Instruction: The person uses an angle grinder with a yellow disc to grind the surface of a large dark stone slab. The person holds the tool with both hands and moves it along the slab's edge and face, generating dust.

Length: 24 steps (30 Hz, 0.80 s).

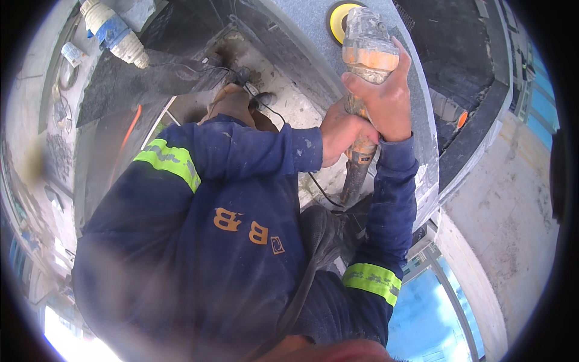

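One dusty angle grinder point(369, 58) with yellow pad point(339, 18), above grey stone slab point(304, 15), clasped in left grip point(348, 133) around the body and in right grip point(389, 99) nearer to the head, with black cable point(322, 190) beside the lower end and, farther away at upper left, white object point(114, 31) partly wrapped in blue.

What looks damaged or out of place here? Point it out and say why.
The handheld polisher, gripped by the left hand and right hand, looks dirty: pale grey residue crusts its partly orange housing. The lime reflective sleeve bands look worn, with ragged grey patches along them.
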### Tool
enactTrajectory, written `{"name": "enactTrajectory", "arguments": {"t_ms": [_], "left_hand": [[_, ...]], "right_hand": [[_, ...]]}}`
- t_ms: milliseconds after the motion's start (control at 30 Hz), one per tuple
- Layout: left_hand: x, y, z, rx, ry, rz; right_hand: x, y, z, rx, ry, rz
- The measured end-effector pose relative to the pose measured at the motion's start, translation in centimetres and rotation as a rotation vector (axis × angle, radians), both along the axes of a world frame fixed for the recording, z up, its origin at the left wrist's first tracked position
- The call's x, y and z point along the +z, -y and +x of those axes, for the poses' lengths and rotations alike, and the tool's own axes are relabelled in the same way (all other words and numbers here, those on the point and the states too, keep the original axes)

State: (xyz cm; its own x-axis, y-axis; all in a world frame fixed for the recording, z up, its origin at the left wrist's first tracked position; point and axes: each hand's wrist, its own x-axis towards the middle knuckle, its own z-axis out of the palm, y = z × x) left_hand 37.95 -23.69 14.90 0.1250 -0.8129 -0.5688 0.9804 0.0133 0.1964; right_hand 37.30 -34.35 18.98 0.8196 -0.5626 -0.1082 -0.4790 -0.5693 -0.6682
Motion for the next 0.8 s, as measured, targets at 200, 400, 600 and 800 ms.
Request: {"name": "enactTrajectory", "arguments": {"t_ms": [200, 400, 600, 800], "left_hand": [[-0.2, 0.2, -0.2, 0.062, 0.017, -0.044], [0.2, 1.8, 0.1, 0.058, -0.017, -0.039], [-0.3, 7.8, 1.0, -0.137, -0.014, -0.102], [0.1, 9.3, 1.2, -0.214, -0.013, -0.108]], "right_hand": [[0.1, 0.1, 0.2, 0.000, -0.017, -0.015], [-0.2, 2.1, -0.5, -0.036, -0.033, -0.005], [-1.0, 9.7, -2.3, 0.065, -0.177, -0.364], [-1.0, 11.1, -3.0, -0.046, -0.146, -0.321]]}}
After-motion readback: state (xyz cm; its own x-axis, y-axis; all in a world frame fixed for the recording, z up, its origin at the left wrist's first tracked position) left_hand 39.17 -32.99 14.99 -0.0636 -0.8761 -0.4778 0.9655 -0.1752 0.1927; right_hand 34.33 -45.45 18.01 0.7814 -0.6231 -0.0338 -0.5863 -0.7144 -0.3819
